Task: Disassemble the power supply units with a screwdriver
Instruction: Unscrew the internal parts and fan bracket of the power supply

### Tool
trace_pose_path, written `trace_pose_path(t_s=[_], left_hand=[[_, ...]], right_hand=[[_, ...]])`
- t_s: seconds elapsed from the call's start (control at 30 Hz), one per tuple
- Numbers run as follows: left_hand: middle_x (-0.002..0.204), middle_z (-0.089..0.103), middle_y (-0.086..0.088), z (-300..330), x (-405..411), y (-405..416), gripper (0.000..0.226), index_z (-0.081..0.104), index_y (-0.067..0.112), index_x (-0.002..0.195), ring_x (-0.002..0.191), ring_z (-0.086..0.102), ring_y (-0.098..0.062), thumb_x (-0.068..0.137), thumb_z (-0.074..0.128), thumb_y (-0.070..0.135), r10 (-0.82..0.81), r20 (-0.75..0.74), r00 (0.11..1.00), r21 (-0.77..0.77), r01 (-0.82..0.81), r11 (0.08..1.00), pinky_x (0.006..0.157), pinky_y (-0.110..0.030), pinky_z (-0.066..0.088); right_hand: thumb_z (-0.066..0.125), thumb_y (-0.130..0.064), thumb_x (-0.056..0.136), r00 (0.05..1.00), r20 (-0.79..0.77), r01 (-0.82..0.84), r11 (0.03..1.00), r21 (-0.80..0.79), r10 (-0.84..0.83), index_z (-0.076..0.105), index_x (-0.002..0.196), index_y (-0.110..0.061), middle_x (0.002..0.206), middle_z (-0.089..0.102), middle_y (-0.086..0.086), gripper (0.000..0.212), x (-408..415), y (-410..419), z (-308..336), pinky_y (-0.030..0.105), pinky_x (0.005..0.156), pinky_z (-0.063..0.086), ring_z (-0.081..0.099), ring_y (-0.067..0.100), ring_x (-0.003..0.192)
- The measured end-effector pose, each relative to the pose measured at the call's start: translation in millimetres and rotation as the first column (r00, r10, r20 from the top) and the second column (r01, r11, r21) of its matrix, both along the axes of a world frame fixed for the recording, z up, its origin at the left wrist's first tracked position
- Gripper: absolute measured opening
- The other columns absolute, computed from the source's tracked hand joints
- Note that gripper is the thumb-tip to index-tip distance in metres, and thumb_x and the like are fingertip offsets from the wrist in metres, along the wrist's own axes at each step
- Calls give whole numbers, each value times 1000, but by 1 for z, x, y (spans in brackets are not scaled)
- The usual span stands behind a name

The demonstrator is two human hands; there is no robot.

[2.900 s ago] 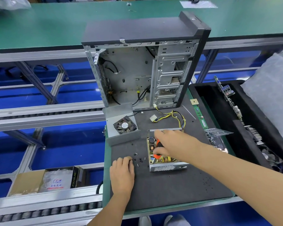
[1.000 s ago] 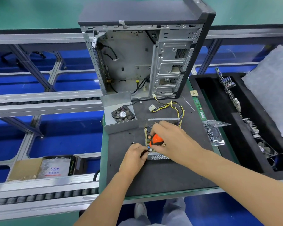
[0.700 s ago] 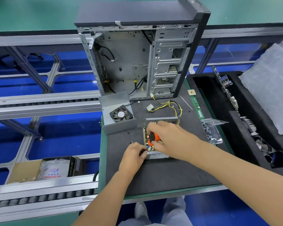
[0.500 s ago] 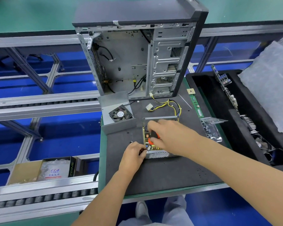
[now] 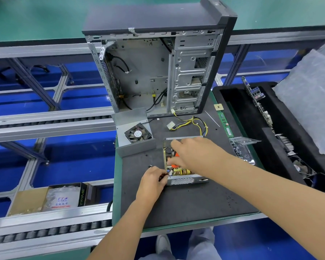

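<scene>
psu tray (image 5: pixel 184 180) sits mid-mat, stiff sheet metal with a fragile board inside, so hold its walls: left hand (image 5: pixel 153 180) pinches the near-left corner, right hand (image 5: pixel 193 153) curls around the orange screwdriver (image 5: pixel 174 165)

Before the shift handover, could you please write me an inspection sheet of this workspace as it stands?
Surface: dark mat on a green bench.
Job's things: open power supply unit, board exposed; its cover with fan lies apart to the left; orange-handled screwdriver over the board.
Clutter: loose screw on the mat; memory stick, small chip, bagged card at the right edge.
Grips: right hand grips the screwdriver; left hand pinches at the unit's front-left corner.
Cables: yellow and black harness behind the unit.
Surroundings: opened computer case; black tray of parts to the right; roller conveyor to the left.
</scene>
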State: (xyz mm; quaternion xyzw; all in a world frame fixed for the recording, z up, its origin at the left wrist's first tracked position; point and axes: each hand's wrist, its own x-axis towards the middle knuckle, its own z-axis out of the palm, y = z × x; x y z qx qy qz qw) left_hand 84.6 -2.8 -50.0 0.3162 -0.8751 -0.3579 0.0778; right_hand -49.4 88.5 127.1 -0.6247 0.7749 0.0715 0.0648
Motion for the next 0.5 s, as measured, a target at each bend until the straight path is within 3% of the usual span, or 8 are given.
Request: trace_pose_path(t_s=[0.1,0.17,0.23,0.33,0.5], left_hand=[[96,64,-3,-1,1,0,20,75,13,111,94,58,-19,93,68,18,-1,-20,1000,-6,1,1000,77,-20,39],[88,58,1,-2,1,0,18,75,9,107,88,56,-21,92,68,16,3,-22,1000,-26,-4,1000,70,-18,32],[89,61,-1,-2,1,0,18,75,11,108,88,56,-19,92,68,16,-2,-28,1000,-36,1,999,72,-18,34],[96,67,-4,-4,1,0,18,77,13,108,93,58,-19,92,69,15,-17,-51,999,-28,16,999,80,-19,39],[94,65,-4,-6,1,-2,17,76,13,107,90,54,-17,92,67,15,-50,-57,997,-45,48,998,78,-18,36]], right_hand=[[51,-35,97,990,111,-83,996,-14,84,45,122,-17,111,51,4,31,1,1,0,40,79,49,56,29,103],[55,-46,94,987,160,-23,1000,5,22,43,120,-18,109,51,5,41,2,1,1,40,75,49,56,30,99],[49,-61,93,996,74,44,999,31,-46,43,113,-16,105,55,7,50,0,0,-1,35,64,43,61,32,92],[47,-51,99,999,54,-5,1000,-14,6,46,115,-15,106,56,7,40,-1,0,-5,36,66,44,62,33,93],[47,-45,99,993,117,-20,997,-71,29,50,117,-16,105,54,5,33,0,4,-5,39,70,49,60,30,92]])
